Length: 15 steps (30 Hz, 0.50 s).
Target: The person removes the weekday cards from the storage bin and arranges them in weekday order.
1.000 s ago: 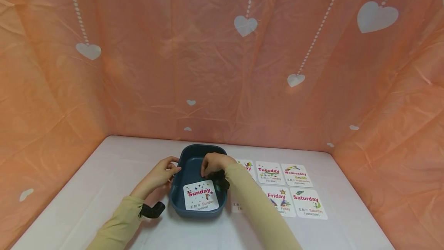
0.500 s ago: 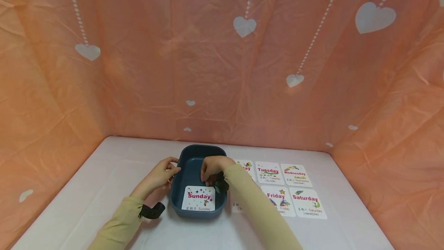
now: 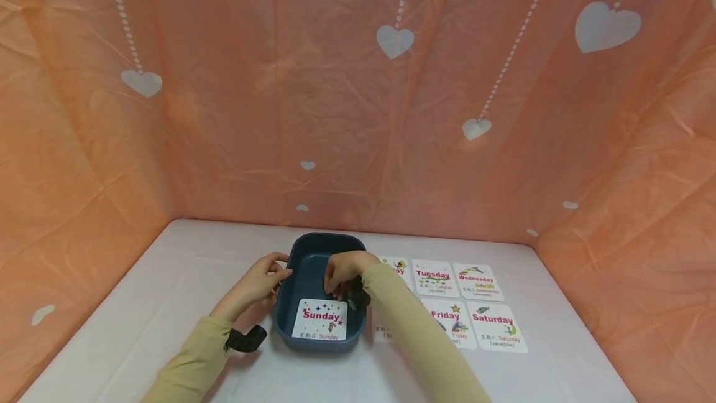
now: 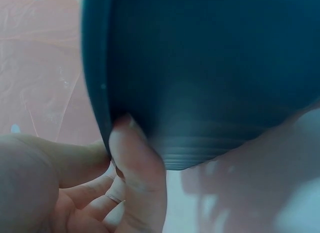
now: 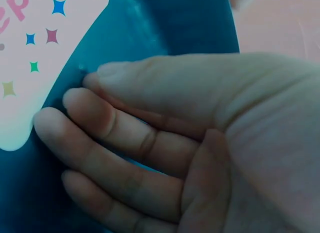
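Note:
A dark blue, rounded rectangular plastic tray (image 3: 301, 273) sits on the white table. Inside its near end lies a white card printed "Sunday" (image 3: 320, 322), now square to the tray's sides. My left hand (image 3: 260, 280) pinches the tray's left rim; in the left wrist view a finger (image 4: 137, 158) presses the tray's outer wall (image 4: 215, 58). Inside the tray, my right hand (image 3: 345, 269) holds nothing, its fingers loosely bent. The right wrist view shows a fingertip (image 5: 49, 124) at the card's edge (image 5: 30, 88); whether it presses is unclear.
Right of the tray, cards lie in two rows: "Tuesday" (image 3: 435, 278), "Wednesday" (image 3: 478, 282), "Friday" (image 3: 454, 325) and "Saturday" (image 3: 496, 327). My right forearm (image 3: 419, 328) partly covers two more. An orange cloth (image 3: 335, 111) with white hearts hangs behind the table.
The Sunday card has turned from a slight tilt to straight and shifted a little left. My right hand's fingers have come down toward its top edge. The left hand stays on the rim.

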Each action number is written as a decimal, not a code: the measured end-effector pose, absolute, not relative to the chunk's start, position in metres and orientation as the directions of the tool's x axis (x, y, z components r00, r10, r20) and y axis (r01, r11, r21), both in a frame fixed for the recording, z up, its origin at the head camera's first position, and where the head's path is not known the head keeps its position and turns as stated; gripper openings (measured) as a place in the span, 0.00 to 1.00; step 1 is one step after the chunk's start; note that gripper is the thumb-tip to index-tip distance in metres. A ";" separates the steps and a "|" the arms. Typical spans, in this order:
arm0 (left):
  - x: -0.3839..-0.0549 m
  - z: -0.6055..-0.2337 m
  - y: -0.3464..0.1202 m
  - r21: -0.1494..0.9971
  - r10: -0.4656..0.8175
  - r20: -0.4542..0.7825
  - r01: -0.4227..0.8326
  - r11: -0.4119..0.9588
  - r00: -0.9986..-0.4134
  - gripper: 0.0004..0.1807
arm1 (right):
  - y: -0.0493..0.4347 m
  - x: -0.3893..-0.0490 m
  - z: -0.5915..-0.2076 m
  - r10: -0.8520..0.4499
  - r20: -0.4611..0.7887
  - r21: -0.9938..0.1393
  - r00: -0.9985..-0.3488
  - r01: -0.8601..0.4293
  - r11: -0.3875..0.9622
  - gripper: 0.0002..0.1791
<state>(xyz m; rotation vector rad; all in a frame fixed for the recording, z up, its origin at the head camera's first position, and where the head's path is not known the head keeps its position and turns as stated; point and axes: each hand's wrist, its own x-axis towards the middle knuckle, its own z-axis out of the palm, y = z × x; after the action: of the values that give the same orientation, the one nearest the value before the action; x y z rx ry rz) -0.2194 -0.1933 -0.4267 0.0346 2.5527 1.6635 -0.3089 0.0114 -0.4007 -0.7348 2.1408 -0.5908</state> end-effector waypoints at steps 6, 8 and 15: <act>-0.219 -0.426 -0.194 0.913 0.078 -0.059 -0.022 0.408 -0.995 0.19 | 0.011 -0.308 -0.401 -0.656 -0.535 -0.621 -0.532 -0.278 0.733 0.05; -0.219 -0.426 -0.194 0.913 0.078 -0.056 -0.019 0.407 -0.995 0.19 | 0.011 -0.308 -0.401 -0.654 -0.536 -0.622 -0.534 -0.273 0.734 0.04; -0.219 -0.426 -0.194 0.913 0.076 -0.053 -0.018 0.407 -0.996 0.19 | 0.011 -0.309 -0.402 -0.668 -0.529 -0.627 -0.524 -0.290 0.723 0.04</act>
<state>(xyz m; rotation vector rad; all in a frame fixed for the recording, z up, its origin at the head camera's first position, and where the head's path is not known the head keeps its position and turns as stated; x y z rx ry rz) -0.2185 -0.1936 -0.4256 0.0534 2.5617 1.6642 -0.3089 0.0106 -0.4020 -0.7224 2.1282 -0.6054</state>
